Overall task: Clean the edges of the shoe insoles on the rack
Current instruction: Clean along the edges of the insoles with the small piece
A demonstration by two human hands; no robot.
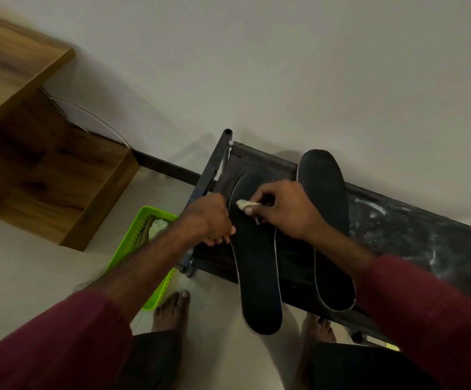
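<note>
Two black insoles lie lengthwise across the top of a black shoe rack. The left insole overhangs the rack's near edge, and the right insole lies beside it. My left hand grips the left insole's left edge near its middle. My right hand pinches a small pale cloth wad against the upper left edge of that same insole. The far tip of the left insole is hidden behind my hands.
A green plastic basket with rags stands on the floor left of the rack, under my left forearm. A wooden cabinet is at the left against the wall. My bare feet stand right before the rack.
</note>
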